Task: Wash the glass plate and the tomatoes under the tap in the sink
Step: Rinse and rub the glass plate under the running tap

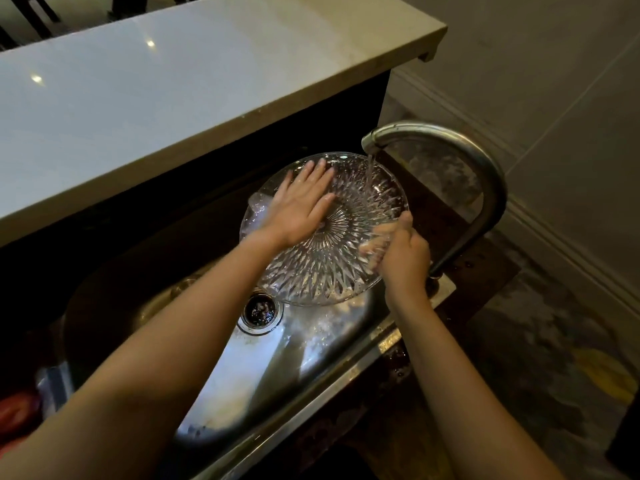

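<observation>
Glass plate sits mid-frame, held tilted above the sink, with its lower edge just over the drain. It is clear cut glass with a starburst pattern.

Left hand lies flat on the plate's upper left face, fingers straight and spread, palm down, gripping nothing.

Right hand is at the plate's right rim. Its thumb is on top and its fingers are curled under, showing through the glass, so it is clamped on the rim and carrying the plate.

Tap curves in from the right of the frame, with its spout over the plate's upper right. 1 thin water stream runs from the spout onto the plate, just right of the left hand's fingertips.

The steel sink basin is wet and fills the lower middle of the frame.

1 tomato shows as a blurred red shape at the lower left edge, outside the basin and well apart from the plate. Cannot tell if there are more.

Pale countertop runs across the upper left. Tiled floor is at the right.
</observation>
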`<state>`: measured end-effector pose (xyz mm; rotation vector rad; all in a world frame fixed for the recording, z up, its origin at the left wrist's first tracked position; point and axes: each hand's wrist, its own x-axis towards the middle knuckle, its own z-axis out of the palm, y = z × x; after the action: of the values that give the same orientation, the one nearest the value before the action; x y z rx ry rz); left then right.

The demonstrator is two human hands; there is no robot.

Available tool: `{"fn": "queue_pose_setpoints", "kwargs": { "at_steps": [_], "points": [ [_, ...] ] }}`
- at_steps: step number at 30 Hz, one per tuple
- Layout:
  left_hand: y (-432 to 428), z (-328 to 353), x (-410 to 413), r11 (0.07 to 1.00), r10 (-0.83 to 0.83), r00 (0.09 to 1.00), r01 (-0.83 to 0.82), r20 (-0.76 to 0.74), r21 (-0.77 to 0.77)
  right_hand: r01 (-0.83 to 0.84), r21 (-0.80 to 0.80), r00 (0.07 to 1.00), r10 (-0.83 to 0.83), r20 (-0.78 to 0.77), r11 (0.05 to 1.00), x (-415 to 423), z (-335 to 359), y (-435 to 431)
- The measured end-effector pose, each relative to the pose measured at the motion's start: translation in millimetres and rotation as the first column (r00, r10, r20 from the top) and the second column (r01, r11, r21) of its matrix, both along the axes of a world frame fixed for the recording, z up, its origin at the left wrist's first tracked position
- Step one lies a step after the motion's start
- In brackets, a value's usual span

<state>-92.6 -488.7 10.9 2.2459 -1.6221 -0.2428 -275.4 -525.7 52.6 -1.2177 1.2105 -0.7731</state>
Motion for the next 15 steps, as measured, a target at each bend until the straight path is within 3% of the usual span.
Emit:
{"fn": "queue_pose_setpoints", "kwargs": {
  "at_steps": [5,7,11,15],
  "points": [
    [50,-9,-18,0.973,0.146,0.989,-0.148,0.027,0.177,0.072,0.011,0.997,-0.072,0.039,0.997,2,3,-14],
    [60,-3,-40,0.970,0.161,0.986,-0.149,-0.051,0.191,0.063,0.001,0.998,-0.063,0.013,0.998,4,5,-16],
    [52,17,-86,0.995,-0.073,0.993,0.079,-0.095,0.057,0.065,0.006,0.998,-0.065,-0.010,0.998,12,5,-15],
    [14,31,-83,0.996,-0.075,0.995,0.077,-0.064,0.035,0.043,0.047,0.999,-0.042,-0.012,0.998,16,6,-15]
  ]
}}
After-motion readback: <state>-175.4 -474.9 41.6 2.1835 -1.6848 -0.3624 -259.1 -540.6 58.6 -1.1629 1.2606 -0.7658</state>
